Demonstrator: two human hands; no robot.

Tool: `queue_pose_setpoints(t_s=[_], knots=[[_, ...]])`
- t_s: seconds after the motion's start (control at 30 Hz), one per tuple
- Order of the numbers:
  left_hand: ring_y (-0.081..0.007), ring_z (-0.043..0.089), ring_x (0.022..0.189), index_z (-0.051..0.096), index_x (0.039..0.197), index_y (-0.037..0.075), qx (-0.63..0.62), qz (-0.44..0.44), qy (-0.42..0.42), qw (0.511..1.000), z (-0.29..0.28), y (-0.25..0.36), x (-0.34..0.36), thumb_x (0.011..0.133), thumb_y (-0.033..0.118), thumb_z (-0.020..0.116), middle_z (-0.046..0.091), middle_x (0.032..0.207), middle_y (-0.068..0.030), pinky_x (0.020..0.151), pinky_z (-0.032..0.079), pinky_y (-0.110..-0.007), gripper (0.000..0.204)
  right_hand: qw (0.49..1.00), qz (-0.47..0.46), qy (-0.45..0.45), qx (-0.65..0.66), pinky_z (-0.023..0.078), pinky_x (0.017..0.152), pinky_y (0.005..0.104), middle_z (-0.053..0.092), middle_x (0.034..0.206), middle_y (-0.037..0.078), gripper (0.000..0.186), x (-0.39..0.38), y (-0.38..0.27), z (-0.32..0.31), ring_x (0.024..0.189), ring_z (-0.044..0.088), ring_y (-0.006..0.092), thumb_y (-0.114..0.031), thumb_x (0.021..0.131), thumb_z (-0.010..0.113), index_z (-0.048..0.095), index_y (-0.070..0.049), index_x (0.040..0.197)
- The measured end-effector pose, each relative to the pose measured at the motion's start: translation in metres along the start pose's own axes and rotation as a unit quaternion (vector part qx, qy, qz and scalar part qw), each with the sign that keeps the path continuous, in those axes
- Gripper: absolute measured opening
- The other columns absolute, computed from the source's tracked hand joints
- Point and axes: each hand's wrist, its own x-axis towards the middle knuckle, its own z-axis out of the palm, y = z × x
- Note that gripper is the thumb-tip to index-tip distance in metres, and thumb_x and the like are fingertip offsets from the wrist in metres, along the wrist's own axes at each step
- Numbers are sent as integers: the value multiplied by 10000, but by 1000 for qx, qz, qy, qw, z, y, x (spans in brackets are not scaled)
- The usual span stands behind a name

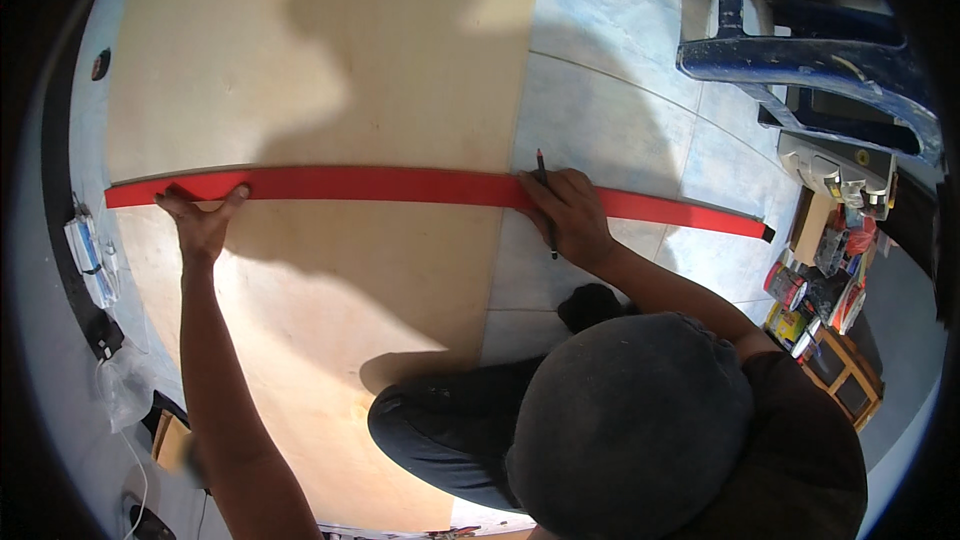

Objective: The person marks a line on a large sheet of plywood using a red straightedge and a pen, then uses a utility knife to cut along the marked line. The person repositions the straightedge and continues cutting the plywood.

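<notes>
A long red straightedge [380, 183] with a black end lies across a pale wooden sheet [400, 270] and runs past its right edge over the tiled floor. My left hand [203, 225] is at the bar's left part, thumb and fingers spread apart and pressed on it. Further right, beyond the sheet's edge, my right hand [572, 215] rests at the bar. Its fingers are closed around a dark pencil [549, 225], whose reddish tip points away from me. Part of the right fingers is hidden behind the back of the hand.
Light blue tiles [600, 100] border the sheet on the right. A dark blue plastic stool [800, 65] stands at the far right, above cluttered cans and tools [825, 280]. A bent knee [430, 430] and a rounded dark grey shape [630, 420] block the near right.
</notes>
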Motion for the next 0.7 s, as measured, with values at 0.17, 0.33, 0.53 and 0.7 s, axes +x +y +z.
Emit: queue_pose_setpoints(t_s=[0.17,0.33,0.53,0.7], knots=[[-451,297,1584,182,1603,-174,219,-82,-42,971,-8,46,-14,615,728,987,194,1708,-364,1303,319,-475,1562,1000,21,-9,0,520,948,479,717,1197,154,541,-12,1,-8,1058,650,373,-72,809,858,717,-20,1329],[-415,631,1237,604,1313,-54,208,25,2,978,-35,28,-26,574,771,969,686,1263,-239,1070,513,-503,1165,1000,-3,-12,12,503,952,502,713,1186,166,522,1,-5,6,1062,643,396,-109,817,848,718,-14,1313],[-508,289,1579,342,1533,-234,253,-58,-137,956,-6,97,-11,554,842,924,325,1636,-424,1344,245,-502,1567,1000,16,-4,-14,499,950,515,700,1157,179,508,-10,7,-1,1054,638,408,-130,827,840,712,-41,1310],[-516,-9,1663,6,1626,-233,296,-126,-122,939,-7,120,-33,484,936,870,41,1725,-457,1370,79,-552,1849,1000,3,-13,-4,492,968,520,698,1166,207,564,-4,5,9,1047,634,425,-159,832,869,668,0,1335]])
